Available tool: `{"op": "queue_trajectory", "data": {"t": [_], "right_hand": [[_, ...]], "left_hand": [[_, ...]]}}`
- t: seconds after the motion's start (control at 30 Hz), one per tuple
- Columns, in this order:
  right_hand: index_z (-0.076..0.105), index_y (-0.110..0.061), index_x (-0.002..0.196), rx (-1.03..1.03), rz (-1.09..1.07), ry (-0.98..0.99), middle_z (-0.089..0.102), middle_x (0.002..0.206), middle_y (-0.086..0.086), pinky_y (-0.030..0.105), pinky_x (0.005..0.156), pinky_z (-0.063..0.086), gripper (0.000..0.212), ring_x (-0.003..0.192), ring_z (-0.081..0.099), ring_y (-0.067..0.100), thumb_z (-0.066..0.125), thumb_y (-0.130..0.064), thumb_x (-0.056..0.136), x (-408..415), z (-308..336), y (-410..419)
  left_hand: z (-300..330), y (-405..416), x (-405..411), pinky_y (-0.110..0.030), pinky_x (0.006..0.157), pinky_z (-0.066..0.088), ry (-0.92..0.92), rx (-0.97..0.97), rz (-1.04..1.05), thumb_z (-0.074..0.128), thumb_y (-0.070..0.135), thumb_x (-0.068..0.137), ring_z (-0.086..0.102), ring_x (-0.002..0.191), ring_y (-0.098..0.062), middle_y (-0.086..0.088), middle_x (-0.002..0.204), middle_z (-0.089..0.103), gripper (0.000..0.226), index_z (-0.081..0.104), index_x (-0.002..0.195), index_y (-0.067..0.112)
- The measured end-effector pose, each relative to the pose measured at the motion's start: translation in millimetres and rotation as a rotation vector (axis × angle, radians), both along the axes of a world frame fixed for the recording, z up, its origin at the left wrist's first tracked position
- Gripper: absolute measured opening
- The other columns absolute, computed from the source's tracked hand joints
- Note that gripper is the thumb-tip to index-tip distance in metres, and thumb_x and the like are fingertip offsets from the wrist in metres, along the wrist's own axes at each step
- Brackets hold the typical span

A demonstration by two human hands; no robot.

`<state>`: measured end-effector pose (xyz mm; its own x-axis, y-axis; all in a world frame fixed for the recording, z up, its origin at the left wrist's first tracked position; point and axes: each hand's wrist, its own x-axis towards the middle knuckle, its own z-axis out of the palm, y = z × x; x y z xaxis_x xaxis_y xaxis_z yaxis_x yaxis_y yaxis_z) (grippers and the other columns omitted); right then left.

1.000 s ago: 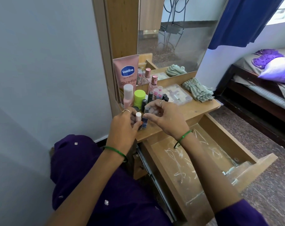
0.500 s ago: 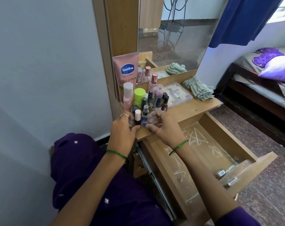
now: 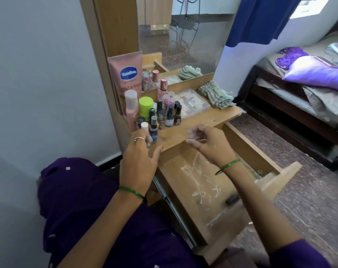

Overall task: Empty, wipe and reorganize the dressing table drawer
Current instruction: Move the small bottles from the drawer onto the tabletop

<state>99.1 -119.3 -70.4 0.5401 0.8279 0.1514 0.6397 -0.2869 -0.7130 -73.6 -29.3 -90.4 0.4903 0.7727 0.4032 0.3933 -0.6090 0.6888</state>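
Drawer [image 3: 185,182] is pulled out below the dressing table top [image 3: 203,120], its scratched wooden floor mostly bare, one small dark item [image 3: 232,199] near the front. Left hand [image 3: 140,161] rests at the table's front edge, fingers loosely extended and touching the nearest of the clustered nail polish bottles [image 3: 162,115]; right hand [image 3: 208,141] hovers over the drawer's back, fingers loosely curled, holding nothing. Behind the bottles: pink Vaseline tube [image 3: 128,78], green-capped container [image 3: 145,108], clear plastic case [image 3: 191,103], folded striped cloth [image 3: 215,94], mirror [image 3: 183,35].

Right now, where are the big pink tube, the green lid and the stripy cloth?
pink tube [image 3: 128,74], head view, on its blue label.
green lid [image 3: 146,104], head view, on its side.
stripy cloth [image 3: 214,93], head view, on its folds.
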Motion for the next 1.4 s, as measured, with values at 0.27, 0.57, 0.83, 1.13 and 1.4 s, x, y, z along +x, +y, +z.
{"op": "queue_trajectory", "data": {"t": [0.27, 0.57, 0.83, 1.13, 1.4], "right_hand": [[0.063, -0.017, 0.105, -0.982, -0.039, -0.120, 0.063, 0.107, 0.002, 0.032, 0.090, 0.048, 0.034, 0.099, 0.059, 0.020, 0.075, -0.033, 0.077, 77.1, -13.6, -78.9], [0.061, -0.010, 0.119, -1.445, 0.321, -0.329, 0.059, 0.103, 0.004, 0.025, 0.086, 0.042, 0.054, 0.096, 0.054, 0.024, 0.067, -0.047, 0.081, 46.2, -38.1, -64.7], [0.066, -0.010, 0.099, -1.550, 0.513, -0.428, 0.061, 0.090, 0.004, 0.036, 0.092, 0.049, 0.060, 0.090, 0.057, 0.027, 0.056, -0.065, 0.079, 43.0, -52.8, -63.5], [0.064, -0.014, 0.113, -1.556, 0.553, -0.415, 0.062, 0.094, 0.001, 0.033, 0.086, 0.050, 0.040, 0.087, 0.056, 0.022, 0.064, -0.038, 0.082, 37.6, -37.3, -50.2], [0.068, -0.032, 0.085, -0.427, 0.444, 0.178, 0.069, 0.090, 0.001, 0.019, 0.078, 0.048, 0.009, 0.081, 0.064, 0.012, 0.068, -0.023, 0.084, 25.2, 26.1, -26.0]], "left_hand": [[-7.1, -44.0, 27.9, -0.028, 0.069, 0.048, 0.216, 0.043, -0.417, 0.063, 0.029, 0.087, 0.053, 0.080, -0.010, 0.010, 0.093, 0.045, 0.018, 0.048, 0.089, 0.020], [-40.2, -66.5, 53.0, -0.031, 0.083, 0.047, 0.548, 0.106, -0.687, 0.056, 0.026, 0.093, 0.055, 0.104, -0.019, 0.000, 0.115, 0.052, 0.020, 0.054, 0.109, 0.015], [-62.6, -67.9, 47.4, -0.031, 0.091, 0.037, 0.554, 0.337, -0.551, 0.042, 0.018, 0.097, 0.049, 0.114, -0.017, 0.001, 0.124, 0.053, 0.026, 0.050, 0.122, 0.017], [-71.1, -72.5, 38.5, -0.030, 0.068, 0.048, 0.390, 0.408, -0.318, 0.076, 0.024, 0.067, 0.060, 0.073, -0.012, 0.008, 0.080, 0.062, 0.022, 0.066, 0.086, 0.023], [-73.4, -71.2, 34.9, -0.031, 0.077, 0.042, 0.334, 0.444, -0.242, 0.068, 0.024, 0.075, 0.058, 0.077, -0.012, 0.007, 0.085, 0.063, 0.015, 0.066, 0.090, 0.022]]}}
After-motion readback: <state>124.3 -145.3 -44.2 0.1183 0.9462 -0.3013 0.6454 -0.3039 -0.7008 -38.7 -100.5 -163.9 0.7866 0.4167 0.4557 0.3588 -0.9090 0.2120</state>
